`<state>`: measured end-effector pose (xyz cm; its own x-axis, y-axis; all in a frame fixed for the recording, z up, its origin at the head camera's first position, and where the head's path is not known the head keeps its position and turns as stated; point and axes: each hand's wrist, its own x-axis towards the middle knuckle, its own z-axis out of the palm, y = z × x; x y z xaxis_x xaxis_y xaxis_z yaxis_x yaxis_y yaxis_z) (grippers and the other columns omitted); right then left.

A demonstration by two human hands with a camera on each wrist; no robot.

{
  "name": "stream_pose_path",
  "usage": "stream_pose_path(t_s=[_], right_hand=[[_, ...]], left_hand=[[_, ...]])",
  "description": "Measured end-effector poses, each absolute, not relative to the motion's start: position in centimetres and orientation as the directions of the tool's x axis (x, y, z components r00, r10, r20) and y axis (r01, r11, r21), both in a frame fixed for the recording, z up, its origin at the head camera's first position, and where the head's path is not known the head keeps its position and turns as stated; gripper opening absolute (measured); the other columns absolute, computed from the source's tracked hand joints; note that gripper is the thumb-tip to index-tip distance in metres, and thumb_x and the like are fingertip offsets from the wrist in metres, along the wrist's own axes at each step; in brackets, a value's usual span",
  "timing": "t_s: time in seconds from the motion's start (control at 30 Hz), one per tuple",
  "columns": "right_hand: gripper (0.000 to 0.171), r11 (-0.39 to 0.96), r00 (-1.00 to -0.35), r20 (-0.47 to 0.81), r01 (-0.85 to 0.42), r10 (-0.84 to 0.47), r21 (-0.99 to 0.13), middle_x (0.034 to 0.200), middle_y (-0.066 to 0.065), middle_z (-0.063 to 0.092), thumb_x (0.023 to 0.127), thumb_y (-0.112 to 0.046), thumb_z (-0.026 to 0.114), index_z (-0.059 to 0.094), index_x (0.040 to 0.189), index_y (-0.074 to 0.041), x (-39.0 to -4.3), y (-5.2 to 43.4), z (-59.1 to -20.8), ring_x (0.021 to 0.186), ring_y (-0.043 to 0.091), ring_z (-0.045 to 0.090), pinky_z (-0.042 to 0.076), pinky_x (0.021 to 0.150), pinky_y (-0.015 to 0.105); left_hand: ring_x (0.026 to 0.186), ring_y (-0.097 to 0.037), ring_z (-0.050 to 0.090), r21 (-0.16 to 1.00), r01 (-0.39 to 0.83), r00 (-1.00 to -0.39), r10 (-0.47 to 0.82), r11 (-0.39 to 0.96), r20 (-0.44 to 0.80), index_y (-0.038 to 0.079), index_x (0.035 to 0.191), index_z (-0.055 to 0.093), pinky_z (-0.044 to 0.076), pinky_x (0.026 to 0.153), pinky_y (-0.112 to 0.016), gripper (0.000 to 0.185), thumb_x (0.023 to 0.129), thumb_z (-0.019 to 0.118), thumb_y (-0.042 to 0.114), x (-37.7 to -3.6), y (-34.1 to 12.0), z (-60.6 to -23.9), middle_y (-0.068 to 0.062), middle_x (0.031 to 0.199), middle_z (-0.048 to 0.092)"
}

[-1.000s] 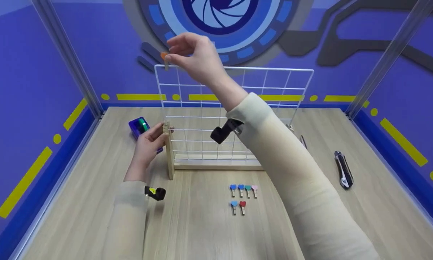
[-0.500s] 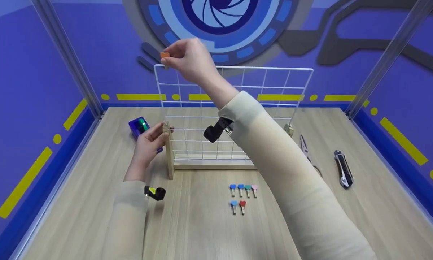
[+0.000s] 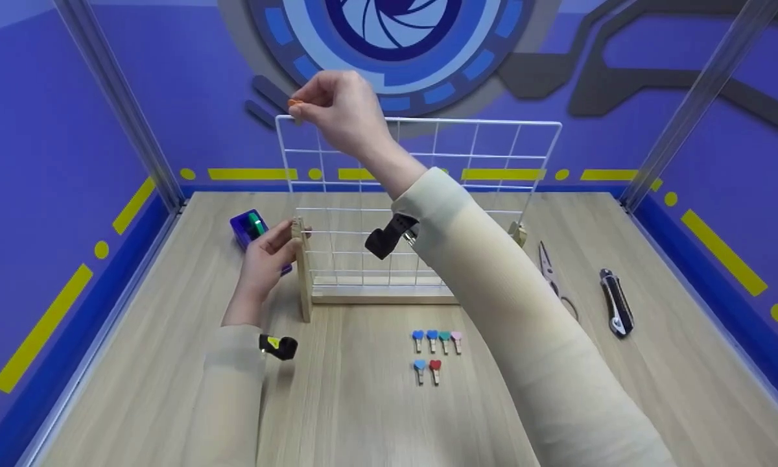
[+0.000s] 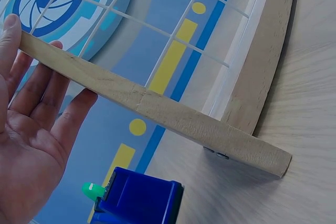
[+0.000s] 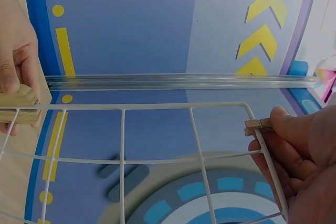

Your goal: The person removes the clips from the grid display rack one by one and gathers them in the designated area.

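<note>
Thumb and fingers of my right hand (image 3: 347, 113) pinch a small wooden clothespin with an orange heart (image 3: 295, 102). In the right wrist view the clothespin (image 5: 253, 127) sits on the wire at the corner of the white wire grid (image 3: 480, 121). That corner is the grid's top left in the head view. Lower down, my left hand (image 3: 262, 264) grips the top of the left wooden post (image 3: 304, 279) of the grid's stand. The left wrist view shows the thumb on one side of the post (image 4: 152, 105) and fingers on the other.
Several heart clothespins (image 3: 432, 336) lie in two rows on the table before the stand. A blue-purple box (image 3: 242, 227) with a green item is behind my left hand. Scissors (image 3: 547, 263) and a utility knife (image 3: 616, 303) lie right, the scissors partly behind my right sleeve.
My right hand has moved slightly left and down with the clothespin to the grid's corner, its fingers closing in. The orange heart has tilted. My left hand has stayed still.
</note>
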<state>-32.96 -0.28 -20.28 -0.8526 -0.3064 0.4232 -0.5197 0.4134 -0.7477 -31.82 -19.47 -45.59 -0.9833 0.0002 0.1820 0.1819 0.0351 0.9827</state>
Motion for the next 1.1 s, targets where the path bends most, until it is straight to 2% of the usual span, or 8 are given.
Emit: stream_pose_path(t_s=[0.3,0.47,0.7,0.9,1.1], right_hand=[[0.013,0.273,-0.823,0.490,-0.561,-0.288,-0.782,0.101,0.008,0.079,0.096,-0.016,0.073,0.077,0.101,-0.005,-33.2,0.2,-20.7,0.086,0.014,0.073,0.056,0.075,0.019],[0.015,0.153,-0.779,0.549,-0.608,-0.303,-0.779,0.104,0.010,0.077,0.097,-0.013,0.072,0.075,0.107,-0.002,-33.4,0.9,-20.9,0.090,0.017,0.073,0.059,0.081,0.022],[0.018,-0.004,-0.731,0.602,-0.635,-0.321,-0.773,0.107,0.014,0.077,0.098,-0.007,0.070,0.072,0.113,0.002,-32.8,1.9,-21.8,0.094,0.018,0.073,0.060,0.089,0.027],[0.021,-0.051,-0.707,0.615,-0.641,-0.348,-0.766,0.106,0.015,0.077,0.098,-0.005,0.069,0.068,0.117,0.003,-31.9,3.1,-23.8,0.094,0.018,0.074,0.061,0.093,0.032],[0.016,-0.061,-0.701,0.614,-0.640,-0.363,-0.766,0.098,0.014,0.077,0.096,-0.004,0.071,0.066,0.111,-0.001,-31.0,4.8,-25.5,0.086,0.022,0.075,0.064,0.088,0.040]], left_hand=[[0.111,0.003,0.068,0.981,0.193,-0.981,0.003,0.006,0.193,0.002,0.152,0.048,0.059,0.093,-0.020,0.050,0.104,0.060,0.009,-31.9,-19.3,-45.6,-0.022,0.145,0.060],[0.113,0.004,0.066,0.983,0.176,-0.984,0.006,0.055,0.176,0.005,0.153,0.047,0.058,0.095,-0.019,0.052,0.104,0.060,0.016,-31.9,-19.4,-45.6,-0.020,0.148,0.059],[0.113,-0.001,0.068,0.985,0.171,-0.985,0.001,0.028,0.171,0.005,0.153,0.048,0.058,0.097,-0.022,0.052,0.104,0.061,0.014,-31.8,-19.4,-45.4,-0.021,0.146,0.060],[0.114,0.002,0.067,0.986,0.161,-0.987,0.001,0.050,0.161,0.008,0.153,0.048,0.057,0.097,-0.021,0.051,0.104,0.059,0.018,-31.7,-19.5,-45.5,-0.018,0.147,0.060],[0.115,0.003,0.065,0.984,0.168,-0.986,-0.002,0.065,0.169,0.006,0.153,0.047,0.057,0.098,-0.022,0.054,0.104,0.062,0.019,-31.6,-19.5,-45.4,-0.020,0.150,0.057]])
